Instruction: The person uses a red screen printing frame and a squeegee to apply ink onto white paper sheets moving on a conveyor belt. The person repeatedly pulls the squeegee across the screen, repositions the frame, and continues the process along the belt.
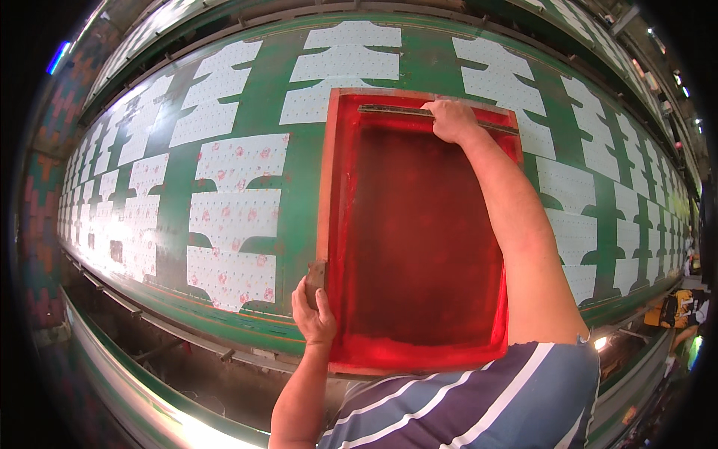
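A wooden-framed printing screen [415, 232], coated with red ink, lies on a long green print table [304, 165]. My right hand [451, 120] is closed on a long squeegee [389, 111] lying across the far end of the screen, my forearm reaching over its right side. My left hand [314, 307] grips a dark handle [318, 272] on the frame's left edge near the front. Pale dotted fabric pieces [237, 213] lie in rows on the table around the screen; several to the left carry pink printed motifs.
A metal rail [134, 374] runs along the table's near side over a dark gap. Another long table [134, 41] with pale pieces lies beyond the far edge. Yellow and black items [666, 308] sit at the right rim.
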The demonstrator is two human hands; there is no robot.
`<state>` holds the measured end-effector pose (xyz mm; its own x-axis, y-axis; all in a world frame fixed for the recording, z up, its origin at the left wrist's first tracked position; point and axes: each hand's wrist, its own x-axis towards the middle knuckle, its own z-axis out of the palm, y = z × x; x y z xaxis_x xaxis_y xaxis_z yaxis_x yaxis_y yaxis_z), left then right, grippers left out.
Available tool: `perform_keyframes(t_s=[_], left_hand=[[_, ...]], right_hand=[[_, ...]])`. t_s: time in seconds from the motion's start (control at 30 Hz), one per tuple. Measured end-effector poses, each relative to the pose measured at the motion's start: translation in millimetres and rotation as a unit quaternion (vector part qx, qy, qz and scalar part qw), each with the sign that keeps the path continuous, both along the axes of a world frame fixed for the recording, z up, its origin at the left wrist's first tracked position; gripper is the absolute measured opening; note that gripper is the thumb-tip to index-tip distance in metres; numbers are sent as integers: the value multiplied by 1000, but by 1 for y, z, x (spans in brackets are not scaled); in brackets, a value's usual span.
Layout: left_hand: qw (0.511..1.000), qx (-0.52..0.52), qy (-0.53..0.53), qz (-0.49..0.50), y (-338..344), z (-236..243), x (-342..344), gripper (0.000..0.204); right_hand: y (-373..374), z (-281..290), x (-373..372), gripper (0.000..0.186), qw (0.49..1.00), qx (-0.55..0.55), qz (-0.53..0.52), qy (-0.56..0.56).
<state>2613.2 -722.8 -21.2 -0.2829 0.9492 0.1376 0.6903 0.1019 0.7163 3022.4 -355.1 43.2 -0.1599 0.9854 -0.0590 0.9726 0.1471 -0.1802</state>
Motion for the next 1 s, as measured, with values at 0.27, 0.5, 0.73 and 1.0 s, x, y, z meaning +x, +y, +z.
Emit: perform_keyframes(t_s=[0.27,0.5,0.73,1.0], left_hand=[[1000,-2,-11,9,3,3,3,51],[1000,5,-16,12,3,-7,-1,52],[999,24,-35,-3,7,-15,-7,51],[995,76,-56,-15,7,-15,-8,55]], right_hand=[[-22,17,-1,48,995,-88,36,-2],[-127,26,-31,46,992,-114,49,-17],[-285,26,-72,45,995,-72,59,19],[-463,24,-122,43,998,-46,50,14]])
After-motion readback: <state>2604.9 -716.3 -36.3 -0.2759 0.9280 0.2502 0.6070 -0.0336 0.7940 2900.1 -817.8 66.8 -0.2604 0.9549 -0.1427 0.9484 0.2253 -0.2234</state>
